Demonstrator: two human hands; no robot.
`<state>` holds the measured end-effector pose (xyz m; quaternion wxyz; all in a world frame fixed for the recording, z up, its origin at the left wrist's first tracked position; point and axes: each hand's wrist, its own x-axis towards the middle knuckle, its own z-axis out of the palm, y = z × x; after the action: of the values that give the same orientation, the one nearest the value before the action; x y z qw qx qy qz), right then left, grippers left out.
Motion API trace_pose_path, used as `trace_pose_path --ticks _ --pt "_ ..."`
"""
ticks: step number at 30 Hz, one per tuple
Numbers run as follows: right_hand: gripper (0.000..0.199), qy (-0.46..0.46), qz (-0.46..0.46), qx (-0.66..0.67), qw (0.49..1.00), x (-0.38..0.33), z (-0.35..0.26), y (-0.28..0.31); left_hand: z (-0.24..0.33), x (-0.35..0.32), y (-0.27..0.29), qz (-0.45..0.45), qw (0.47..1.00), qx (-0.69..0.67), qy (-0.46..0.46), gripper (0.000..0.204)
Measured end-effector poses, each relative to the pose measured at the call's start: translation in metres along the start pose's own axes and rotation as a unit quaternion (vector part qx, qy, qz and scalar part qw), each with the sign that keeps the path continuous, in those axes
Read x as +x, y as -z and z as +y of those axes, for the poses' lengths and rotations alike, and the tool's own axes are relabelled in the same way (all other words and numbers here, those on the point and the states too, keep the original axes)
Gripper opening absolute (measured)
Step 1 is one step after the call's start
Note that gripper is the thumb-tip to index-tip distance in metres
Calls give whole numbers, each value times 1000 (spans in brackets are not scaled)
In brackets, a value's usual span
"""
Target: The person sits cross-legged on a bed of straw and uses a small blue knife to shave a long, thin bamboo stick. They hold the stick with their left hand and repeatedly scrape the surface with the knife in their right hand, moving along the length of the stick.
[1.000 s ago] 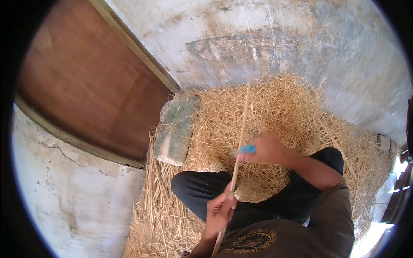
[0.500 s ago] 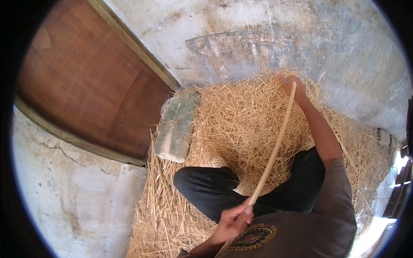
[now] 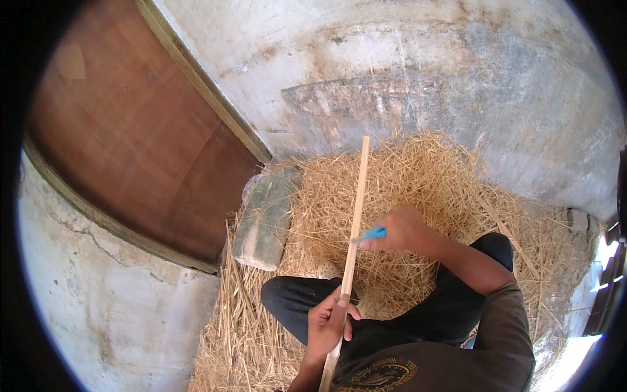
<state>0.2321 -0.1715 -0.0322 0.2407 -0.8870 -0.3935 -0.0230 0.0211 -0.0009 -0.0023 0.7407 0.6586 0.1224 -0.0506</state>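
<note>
A long, pale bamboo strip (image 3: 358, 189) slants upward from my lap, its far end standing above the pile of shavings. My left hand (image 3: 328, 325) is closed round its lower part, close to my body. In my right hand (image 3: 398, 228), which is blurred by motion, is a small blue-handled knife (image 3: 374, 233). Its blade side meets the strip about midway along, where the contact is too smeared to make out fully. The right fist sits just right of the strip.
Straw-coloured shavings (image 3: 418, 170) are heaped before me and around my crossed legs (image 3: 297, 300). A greenish-grey block (image 3: 266, 219) lies at the left, beside a brown door panel (image 3: 144, 144). A stained plaster wall (image 3: 405, 78) rises behind the heap.
My right hand has come back toward me from the far edge of the heap, down to the strip's middle. The strip now stands steeper, its far end shifted left; my left hand has moved slightly up.
</note>
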Motion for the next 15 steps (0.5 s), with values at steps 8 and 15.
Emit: trace_pose_path --ticks 8,15 --pt "81 -42 -22 1 999 1 3 -14 -4 -1 -5 -14 1000 17 2 38" --pt "79 34 49 -18 998 8 25 -12 0 6 -10 -42 999 33 4 40"
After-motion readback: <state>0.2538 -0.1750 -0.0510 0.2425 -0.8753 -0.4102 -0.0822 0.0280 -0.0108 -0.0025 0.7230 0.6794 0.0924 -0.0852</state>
